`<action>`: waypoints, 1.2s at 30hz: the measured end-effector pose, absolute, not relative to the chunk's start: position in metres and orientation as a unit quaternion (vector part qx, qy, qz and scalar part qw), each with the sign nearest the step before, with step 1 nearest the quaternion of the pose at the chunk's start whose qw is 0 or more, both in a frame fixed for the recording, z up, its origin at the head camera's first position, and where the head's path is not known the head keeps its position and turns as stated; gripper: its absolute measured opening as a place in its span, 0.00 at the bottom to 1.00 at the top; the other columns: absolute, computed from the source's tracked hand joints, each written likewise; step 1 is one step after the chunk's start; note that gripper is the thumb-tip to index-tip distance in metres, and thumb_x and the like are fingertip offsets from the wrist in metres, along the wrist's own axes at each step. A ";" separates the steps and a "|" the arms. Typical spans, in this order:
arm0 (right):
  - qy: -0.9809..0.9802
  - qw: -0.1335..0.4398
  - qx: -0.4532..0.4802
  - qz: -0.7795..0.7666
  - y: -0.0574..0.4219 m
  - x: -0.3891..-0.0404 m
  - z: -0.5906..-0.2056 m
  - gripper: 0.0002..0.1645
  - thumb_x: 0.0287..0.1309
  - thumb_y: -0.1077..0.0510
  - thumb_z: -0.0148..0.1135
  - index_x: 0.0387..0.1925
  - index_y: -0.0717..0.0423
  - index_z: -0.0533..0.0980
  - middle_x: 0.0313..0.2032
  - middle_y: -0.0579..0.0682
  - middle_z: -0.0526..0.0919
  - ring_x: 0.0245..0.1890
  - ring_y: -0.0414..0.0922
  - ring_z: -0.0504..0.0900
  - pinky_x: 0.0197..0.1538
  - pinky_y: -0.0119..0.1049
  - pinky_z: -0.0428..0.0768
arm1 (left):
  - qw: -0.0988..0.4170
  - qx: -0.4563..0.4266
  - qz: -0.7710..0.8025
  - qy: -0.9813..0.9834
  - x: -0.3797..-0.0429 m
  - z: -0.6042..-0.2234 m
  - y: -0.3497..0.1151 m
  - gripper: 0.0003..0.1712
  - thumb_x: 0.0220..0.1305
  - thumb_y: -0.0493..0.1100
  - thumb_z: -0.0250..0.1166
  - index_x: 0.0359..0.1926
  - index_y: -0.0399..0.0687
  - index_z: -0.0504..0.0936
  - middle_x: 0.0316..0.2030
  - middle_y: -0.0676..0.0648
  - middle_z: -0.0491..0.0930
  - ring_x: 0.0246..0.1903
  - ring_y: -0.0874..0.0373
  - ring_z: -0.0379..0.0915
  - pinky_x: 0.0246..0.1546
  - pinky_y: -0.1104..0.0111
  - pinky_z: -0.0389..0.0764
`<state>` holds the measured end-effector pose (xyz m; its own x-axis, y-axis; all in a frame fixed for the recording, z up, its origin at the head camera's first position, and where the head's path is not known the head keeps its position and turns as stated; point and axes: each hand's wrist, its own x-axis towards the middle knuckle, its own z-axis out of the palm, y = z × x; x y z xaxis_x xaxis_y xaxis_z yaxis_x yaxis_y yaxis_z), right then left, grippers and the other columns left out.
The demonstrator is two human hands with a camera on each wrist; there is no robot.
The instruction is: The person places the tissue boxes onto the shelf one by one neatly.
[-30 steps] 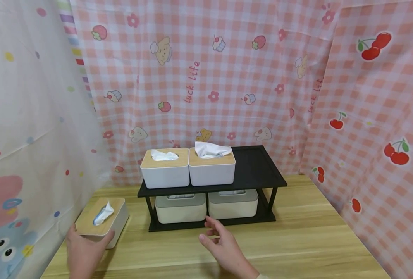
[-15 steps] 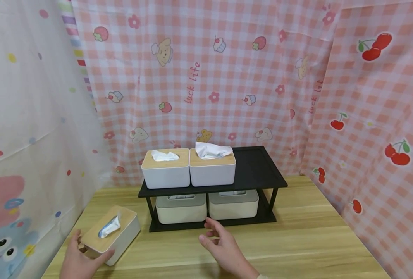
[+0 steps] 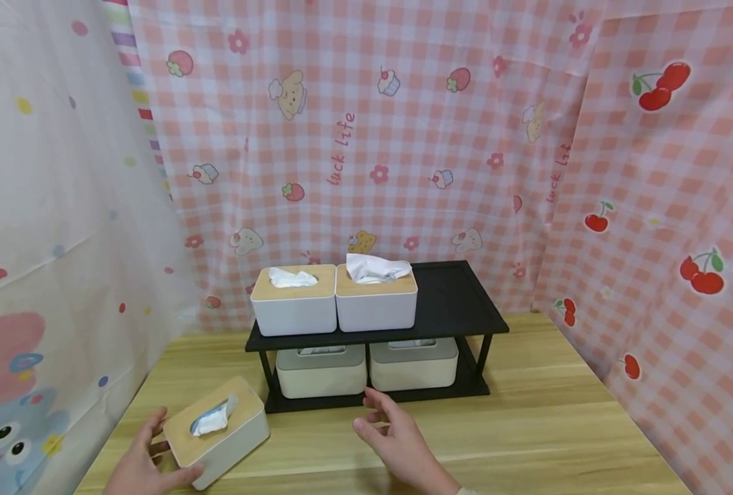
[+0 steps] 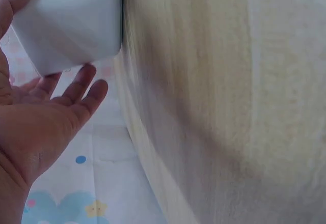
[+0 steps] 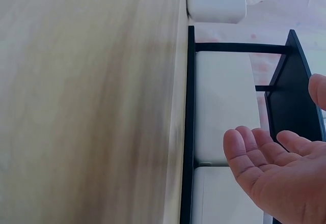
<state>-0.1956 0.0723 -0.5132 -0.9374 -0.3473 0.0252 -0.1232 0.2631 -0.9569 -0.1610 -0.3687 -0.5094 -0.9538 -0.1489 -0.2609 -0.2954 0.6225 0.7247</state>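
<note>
A white tissue box (image 3: 233,447) with a wooden lid and a tissue sticking out stands turned at an angle on the table, left of the black rack. My left hand (image 3: 146,457) grips its near end, thumb along one side and fingers along the other. The left wrist view shows the box's white end (image 4: 76,25) between thumb and fingers. In front of the rack's lower shelf, my right hand (image 3: 400,440) hovers with relaxed fingers and holds nothing. The right wrist view has that hand beside the boxes on the lower shelf.
The two-tier black rack (image 3: 453,295) bears two wooden-lidded tissue boxes (image 3: 375,313) on top, side by side at its left. Two grey-lidded boxes (image 3: 321,381) sit on its lower shelf. Patterned curtains (image 3: 379,137) surround the wooden table (image 3: 558,426).
The tissue box in my left hand has slid right and towards me, away from the left curtain, and turned clockwise. My right hand has stayed in place.
</note>
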 end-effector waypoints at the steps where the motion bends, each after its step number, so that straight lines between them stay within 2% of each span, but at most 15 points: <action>1: 0.789 0.096 -0.150 -0.588 0.072 -0.196 -0.514 0.44 0.75 0.38 0.63 0.79 0.58 0.65 0.72 0.56 0.77 0.63 0.51 0.80 0.57 0.42 0.82 | 0.094 -0.122 0.422 0.894 -0.161 -0.509 -0.368 0.80 0.56 0.58 0.83 0.84 0.30 0.33 0.75 0.21 0.52 0.66 0.23 0.69 0.63 0.40 0.80; 10: 0.791 0.104 -0.153 -0.583 0.073 -0.197 -0.516 0.43 0.76 0.38 0.62 0.79 0.57 0.65 0.70 0.56 0.78 0.60 0.47 0.80 0.56 0.44 0.81 | 0.129 -0.088 0.449 0.880 -0.160 -0.508 -0.360 0.70 0.60 0.52 0.82 0.84 0.35 0.41 0.77 0.20 0.55 0.64 0.34 0.75 0.61 0.47 0.84; 17: 0.790 0.112 -0.158 -0.581 0.073 -0.196 -0.516 0.42 0.76 0.38 0.62 0.79 0.56 0.66 0.69 0.56 0.79 0.59 0.47 0.80 0.55 0.44 0.82 | 0.141 -0.052 0.460 0.875 -0.161 -0.509 -0.351 0.68 0.62 0.51 0.81 0.84 0.35 0.42 0.76 0.20 0.57 0.63 0.37 0.77 0.61 0.45 0.83; 23: 0.789 0.128 -0.165 -0.577 0.074 -0.194 -0.515 0.40 0.76 0.40 0.63 0.78 0.54 0.68 0.68 0.56 0.79 0.58 0.46 0.81 0.56 0.44 0.83 | 0.147 -0.009 0.460 0.876 -0.159 -0.507 -0.335 0.69 0.58 0.50 0.83 0.83 0.33 0.45 0.75 0.18 0.59 0.63 0.36 0.77 0.61 0.44 0.83; 31: 0.798 0.174 -0.173 -0.551 0.074 -0.193 -0.516 0.39 0.75 0.38 0.64 0.76 0.53 0.70 0.69 0.61 0.79 0.59 0.50 0.83 0.61 0.58 0.83 | 0.158 0.000 0.453 0.878 -0.166 -0.506 -0.305 0.68 0.58 0.54 0.83 0.84 0.35 0.49 0.78 0.24 0.60 0.68 0.33 0.74 0.66 0.41 0.79; 36: 0.798 0.188 -0.187 -0.541 0.076 -0.194 -0.519 0.38 0.76 0.38 0.63 0.76 0.54 0.71 0.70 0.62 0.78 0.61 0.54 0.83 0.63 0.60 0.83 | 0.160 0.022 0.454 0.876 -0.169 -0.505 -0.287 0.67 0.57 0.52 0.84 0.83 0.33 0.51 0.76 0.26 0.64 0.66 0.35 0.75 0.66 0.41 0.79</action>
<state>-0.1938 0.0760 -0.5191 -0.8594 -0.5019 -0.0977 -0.0948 0.3441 -0.9342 -0.1686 -0.2873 -0.5051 -0.9477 0.1845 -0.2604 -0.1065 0.5864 0.8030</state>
